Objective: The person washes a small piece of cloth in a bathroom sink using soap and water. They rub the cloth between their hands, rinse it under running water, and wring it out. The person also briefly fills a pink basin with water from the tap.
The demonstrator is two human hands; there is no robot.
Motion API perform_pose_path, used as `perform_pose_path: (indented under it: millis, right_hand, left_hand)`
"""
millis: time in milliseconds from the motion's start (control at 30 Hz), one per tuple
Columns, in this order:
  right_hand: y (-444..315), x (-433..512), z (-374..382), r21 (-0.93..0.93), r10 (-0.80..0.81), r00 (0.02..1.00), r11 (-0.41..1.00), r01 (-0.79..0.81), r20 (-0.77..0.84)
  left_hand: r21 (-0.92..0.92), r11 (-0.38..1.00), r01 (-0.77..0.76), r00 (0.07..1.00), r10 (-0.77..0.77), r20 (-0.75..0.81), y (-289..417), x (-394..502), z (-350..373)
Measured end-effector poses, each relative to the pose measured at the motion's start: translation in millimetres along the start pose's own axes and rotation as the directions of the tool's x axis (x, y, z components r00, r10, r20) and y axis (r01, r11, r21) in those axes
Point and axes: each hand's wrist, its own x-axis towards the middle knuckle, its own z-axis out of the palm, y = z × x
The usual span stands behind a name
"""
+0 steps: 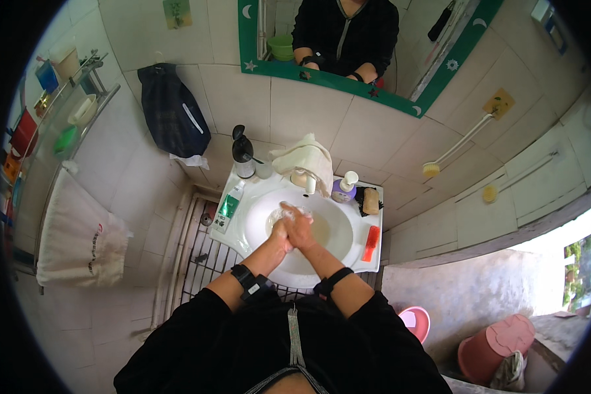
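Observation:
Over the white ceramic washbasin (342,226), my left hand (279,239) and my right hand (299,227) are pressed together, with white lather on them. Their fingers overlap, and no object shows between them. Behind the hands, a cream cloth (308,157) is draped over the faucet (310,185). A toothpaste tube (229,207) lies on the left rim near a black pump bottle (244,155). On the right stand a purple pump bottle (344,191) with a white top, a bar of soap (371,201) on a black mesh and a red brush (372,241).
A green-framed mirror (325,84) hangs above the basin. Left are a dark hanging bag (175,111), a white towel (86,236) and a loaded glass shelf (54,138). Long-handled brushes (460,143) hang right. A pink basin (416,322) and lidded pink bucket (495,347) stand lower right.

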Motion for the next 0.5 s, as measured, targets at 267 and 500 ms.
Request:
perform_pose_path:
  millis: [267, 500]
  right_hand:
    - [-19.1, -7.4, 2.9, -0.445, -0.113, 0.987, 0.883, 0.151, 0.112]
    - [-11.1, 1.6, -0.9, -0.680, -0.134, 0.990, 0.730, 0.065, -0.049]
  left_hand:
    - [-0.097, 0.988, -0.122, 0.993, 0.122, -0.006, 6.8, 12.0, -4.3]
    - [0.191, 0.980, 0.050, 0.956, 0.008, -0.292, 4.6, 3.0, 12.9]
